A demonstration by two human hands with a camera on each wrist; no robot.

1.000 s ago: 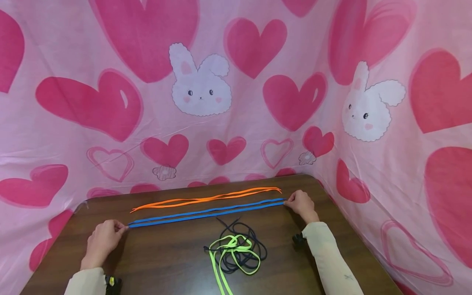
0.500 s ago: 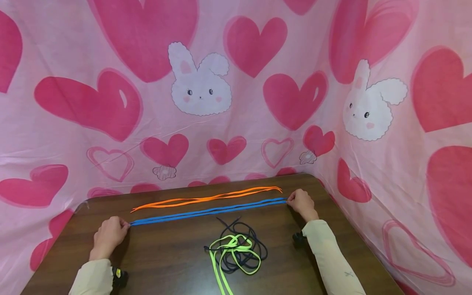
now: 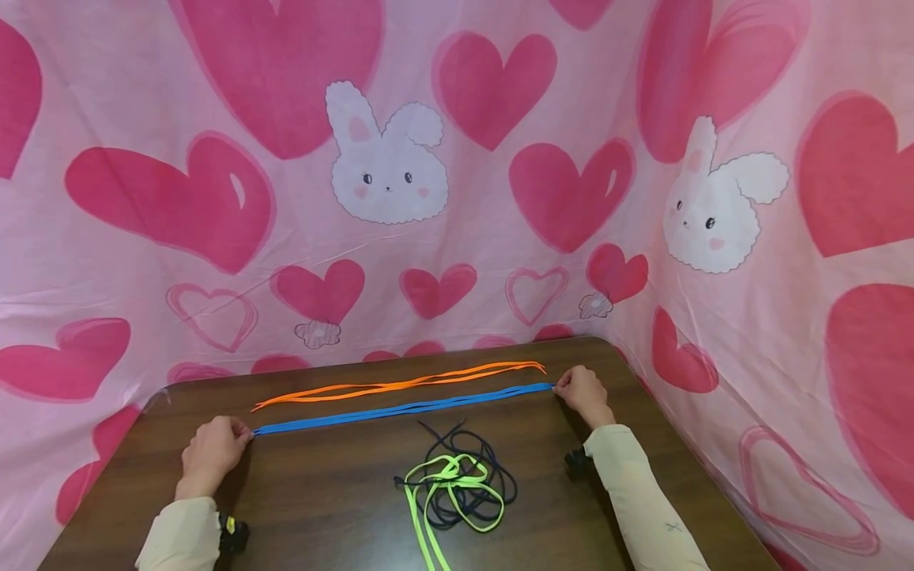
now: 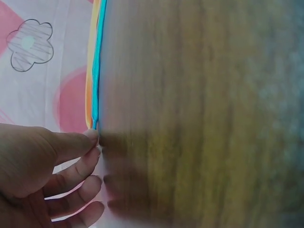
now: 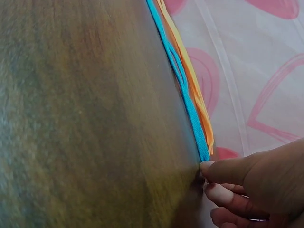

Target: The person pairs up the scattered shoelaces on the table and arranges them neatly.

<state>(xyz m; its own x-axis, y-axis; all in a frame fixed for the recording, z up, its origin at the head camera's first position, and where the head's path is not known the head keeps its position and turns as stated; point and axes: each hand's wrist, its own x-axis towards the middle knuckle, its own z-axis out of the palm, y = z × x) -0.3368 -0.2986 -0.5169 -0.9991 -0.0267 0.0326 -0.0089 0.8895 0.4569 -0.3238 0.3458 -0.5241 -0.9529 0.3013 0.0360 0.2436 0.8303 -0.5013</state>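
A blue shoelace (image 3: 407, 409) stretches across the far half of the brown table, its strands lying close together. My left hand (image 3: 213, 456) pinches its left end between thumb and forefinger; in the left wrist view that hand (image 4: 52, 171) has its other fingers loosely bent. At the opposite end, my right hand (image 3: 584, 395) pinches the tip, as the right wrist view also shows with the blue lace (image 5: 192, 114) running up from the thumb. Just beyond, nearly parallel, lies an orange shoelace (image 3: 400, 386), untouched by either hand.
Nearer me, a neon yellow-green lace (image 3: 457, 480) lies tangled with a black lace (image 3: 508, 480). The wooden table (image 3: 321, 500) backs onto a pink curtain (image 3: 485, 238) with hearts and rabbits. Each wrist carries a small black device.
My left hand has moved slightly away from me and rightward with its lace end. The blue strands, parted before, now lie together. My right hand has hardly moved.
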